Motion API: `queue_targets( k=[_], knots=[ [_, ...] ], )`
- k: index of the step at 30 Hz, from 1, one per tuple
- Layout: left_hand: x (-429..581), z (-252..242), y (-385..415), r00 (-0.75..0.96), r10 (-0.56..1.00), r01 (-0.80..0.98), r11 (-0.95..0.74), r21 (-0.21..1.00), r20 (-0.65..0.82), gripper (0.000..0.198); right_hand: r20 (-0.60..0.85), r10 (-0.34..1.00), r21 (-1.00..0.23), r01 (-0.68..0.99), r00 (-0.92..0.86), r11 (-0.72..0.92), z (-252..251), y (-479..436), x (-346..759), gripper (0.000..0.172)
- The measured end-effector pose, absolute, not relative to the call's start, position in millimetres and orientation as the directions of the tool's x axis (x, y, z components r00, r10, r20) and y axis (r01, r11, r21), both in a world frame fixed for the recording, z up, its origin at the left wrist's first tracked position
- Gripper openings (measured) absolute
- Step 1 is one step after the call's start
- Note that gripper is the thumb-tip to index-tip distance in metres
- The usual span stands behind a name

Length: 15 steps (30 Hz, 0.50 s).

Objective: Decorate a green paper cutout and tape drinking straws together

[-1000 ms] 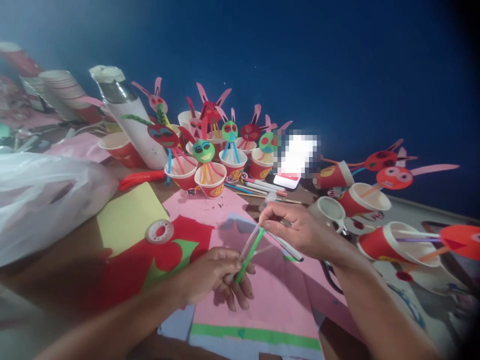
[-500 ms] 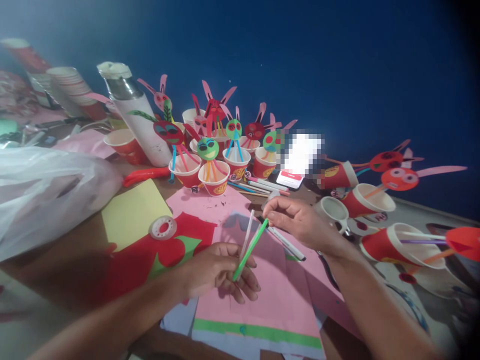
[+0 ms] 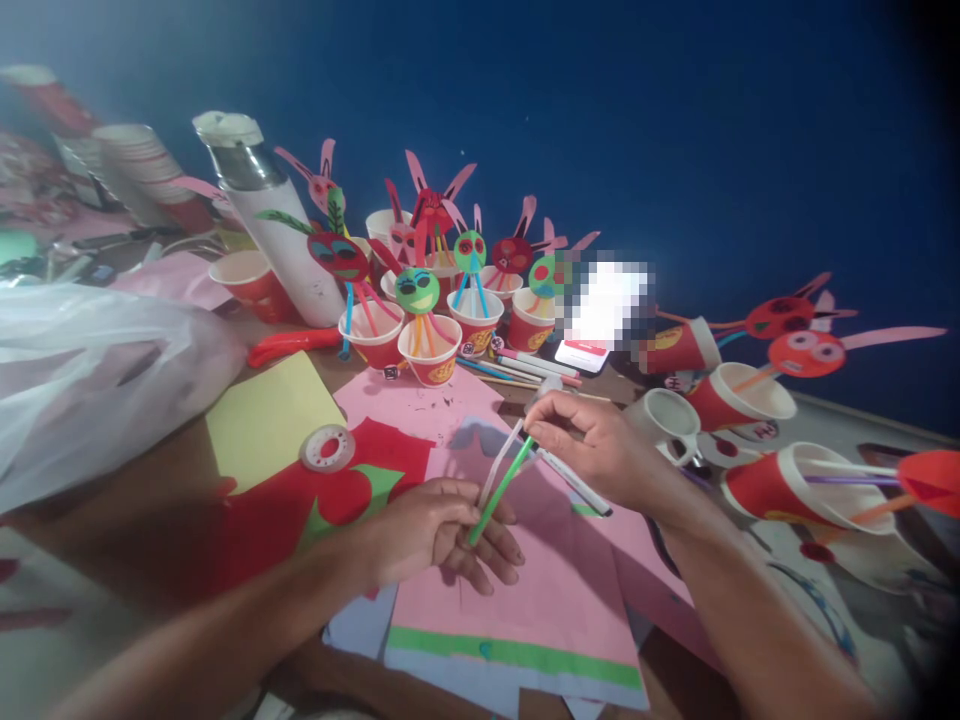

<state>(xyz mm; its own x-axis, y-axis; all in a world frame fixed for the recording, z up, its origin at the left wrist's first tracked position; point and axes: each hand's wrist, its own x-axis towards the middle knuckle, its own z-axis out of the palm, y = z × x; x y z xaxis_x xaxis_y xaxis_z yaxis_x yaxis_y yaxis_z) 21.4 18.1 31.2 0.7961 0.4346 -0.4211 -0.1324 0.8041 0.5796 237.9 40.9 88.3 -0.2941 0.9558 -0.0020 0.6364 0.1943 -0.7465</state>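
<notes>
My left hand [image 3: 442,530] pinches the lower ends of a green straw [image 3: 501,490] and a pale straw [image 3: 498,462] over a pink paper sheet [image 3: 525,590]. My right hand [image 3: 600,445] grips the upper ends of the same straws, its fingers closed. A white marker pen [image 3: 576,482] also sticks out from under the right hand. Both hands hover just above the sheets of paper.
Several red paper cups with paper faces on straws [image 3: 427,340] stand behind the hands. More cups [image 3: 780,480] lie at the right. A white bottle [image 3: 270,230], a tape roll [image 3: 328,447], yellow paper [image 3: 270,410], a plastic bag [image 3: 90,370] and a pixelated phone [image 3: 600,315] surround them.
The right hand moved slightly up and right, drawing the straw tops together; the left hand shifted a little. The view tilted slightly.
</notes>
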Motion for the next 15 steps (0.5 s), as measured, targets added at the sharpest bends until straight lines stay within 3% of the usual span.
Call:
queue_targets(
  k=[8, 13, 15],
  knots=[
    [22.5, 35.8, 15.8, 0.749, 0.443, 0.000, 0.744, 0.669, -0.493, 0.021, 0.019, 0.955, -0.691, 0.686, -0.296, 0.227, 85.1, 40.6, 233.3, 0.016],
    [23.7, 35.4, 15.8, 0.687, 0.521, -0.001, 0.697, 0.717, -0.506, 0.028, 0.040, 0.972, -0.807, 0.566, -0.230, 0.167, 79.5, 42.7, 229.7, 0.016],
    [24.3, 35.9, 16.5, 0.652, 0.569, -0.036, 0.684, 0.729, -0.501, 0.028, 0.035, 0.987, -0.876, 0.471, -0.158, 0.106, 77.9, 44.6, 230.1, 0.025]
  ],
)
